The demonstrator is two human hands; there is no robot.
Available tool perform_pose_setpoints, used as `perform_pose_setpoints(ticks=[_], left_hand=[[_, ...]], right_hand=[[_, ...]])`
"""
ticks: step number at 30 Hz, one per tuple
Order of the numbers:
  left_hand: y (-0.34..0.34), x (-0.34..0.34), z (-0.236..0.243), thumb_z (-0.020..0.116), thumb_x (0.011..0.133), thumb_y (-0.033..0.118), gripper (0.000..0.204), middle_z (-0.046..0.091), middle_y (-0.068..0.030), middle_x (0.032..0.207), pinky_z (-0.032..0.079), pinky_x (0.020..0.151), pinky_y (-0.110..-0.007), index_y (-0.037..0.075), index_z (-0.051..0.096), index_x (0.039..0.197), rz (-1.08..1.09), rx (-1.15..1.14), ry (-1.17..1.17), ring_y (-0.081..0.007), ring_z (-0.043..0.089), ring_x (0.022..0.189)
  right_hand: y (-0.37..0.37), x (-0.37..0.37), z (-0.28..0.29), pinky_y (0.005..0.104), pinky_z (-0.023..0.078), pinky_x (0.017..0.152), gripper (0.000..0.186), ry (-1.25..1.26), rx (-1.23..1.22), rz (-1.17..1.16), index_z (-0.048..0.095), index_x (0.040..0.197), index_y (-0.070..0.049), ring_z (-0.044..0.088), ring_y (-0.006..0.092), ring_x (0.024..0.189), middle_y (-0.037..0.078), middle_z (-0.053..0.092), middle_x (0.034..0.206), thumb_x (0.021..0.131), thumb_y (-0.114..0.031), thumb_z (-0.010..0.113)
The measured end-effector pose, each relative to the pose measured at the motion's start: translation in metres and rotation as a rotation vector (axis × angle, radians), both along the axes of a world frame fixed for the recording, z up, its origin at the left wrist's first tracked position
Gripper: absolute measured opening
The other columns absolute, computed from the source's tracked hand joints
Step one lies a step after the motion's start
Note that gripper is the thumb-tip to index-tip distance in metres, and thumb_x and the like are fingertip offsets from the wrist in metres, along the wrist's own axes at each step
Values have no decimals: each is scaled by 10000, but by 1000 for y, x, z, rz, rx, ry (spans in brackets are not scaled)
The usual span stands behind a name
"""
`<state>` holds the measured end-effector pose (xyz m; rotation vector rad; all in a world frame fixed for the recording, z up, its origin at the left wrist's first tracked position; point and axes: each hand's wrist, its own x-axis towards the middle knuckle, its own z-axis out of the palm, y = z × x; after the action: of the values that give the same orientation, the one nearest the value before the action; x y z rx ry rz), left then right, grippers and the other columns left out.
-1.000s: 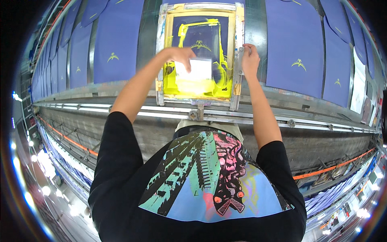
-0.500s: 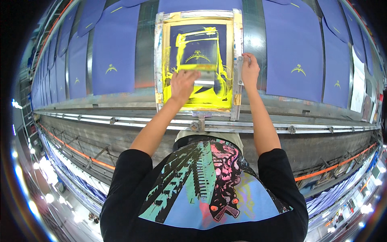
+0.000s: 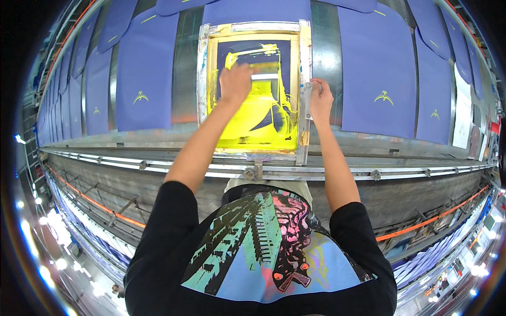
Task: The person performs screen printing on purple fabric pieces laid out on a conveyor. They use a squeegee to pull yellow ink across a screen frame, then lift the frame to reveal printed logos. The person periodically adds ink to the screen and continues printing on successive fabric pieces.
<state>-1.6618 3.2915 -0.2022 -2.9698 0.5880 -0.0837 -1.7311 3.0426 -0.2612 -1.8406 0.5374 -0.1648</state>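
Note:
My left hand (image 3: 235, 83) is closed round one end of a squeegee (image 3: 264, 77), which lies across the middle of a screen-printing frame (image 3: 202, 79). Bright yellow ink (image 3: 258, 113) is thick on the mesh on the near side of the squeegee, with streaks at the far end. My right hand (image 3: 321, 101) grips the frame's right side with bent fingers, beside a small metal plate (image 3: 309, 100) fixed there. Its fingertips are partly hidden. Under the frame lies a blue-purple fabric piece (image 3: 258, 11), showing past the far edge.
Blue-purple fabric pieces (image 3: 379, 68) with small yellow crest prints line the long metal table (image 3: 327, 47) on both sides. A metal rail (image 3: 337, 175) runs along its near edge. White sheets (image 3: 462, 110) lie at the right. Orange bars (image 3: 421, 227) run behind me.
My left hand has pushed the squeegee away from me, toward the far end of the screen, leaving yellow ink over the middle. My right hand stays at the frame's right side.

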Motion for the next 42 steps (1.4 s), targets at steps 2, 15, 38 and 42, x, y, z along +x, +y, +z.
perform_pose_setpoints(ticks=[2, 15, 38, 42], left_hand=[[9, -49, -8, 639, 838, 35, 351, 727, 46, 1011, 471, 775, -413, 259, 758, 1080, -33, -100, -13, -193, 647, 943], [8, 73, 29, 631, 824, 93, 314, 751, -114, 1000, 532, 851, -484, 217, 795, 1061, 165, -322, 171, -327, 701, 980], [115, -173, 45, 674, 680, 2, 556, 684, 71, 1283, 439, 811, -376, 193, 704, 1202, -112, -452, -51, -178, 610, 1099], [240, -163, 68, 671, 697, 3, 504, 715, 29, 1182, 464, 796, -402, 166, 696, 1173, -18, -449, -102, -211, 639, 1068]], right_hand=[[0, 1, -3, 399, 420, 597, 186, -20, 19, -7, 689, 1081, -70, 494, 199, 563, 121, 556, 632, 1033, -196, 561], [5, 4, -10, 398, 389, 566, 167, -85, -4, -6, 684, 1058, -71, 464, 181, 547, 98, 499, 597, 1026, -181, 562], [76, 14, 56, 314, 363, 575, 182, -239, -30, 78, 699, 1073, -59, 420, 96, 615, -2, 489, 670, 1031, -190, 580], [218, 25, 61, 317, 376, 589, 179, -280, 3, 87, 687, 1087, -58, 422, 109, 619, 20, 489, 669, 1034, -185, 573]])
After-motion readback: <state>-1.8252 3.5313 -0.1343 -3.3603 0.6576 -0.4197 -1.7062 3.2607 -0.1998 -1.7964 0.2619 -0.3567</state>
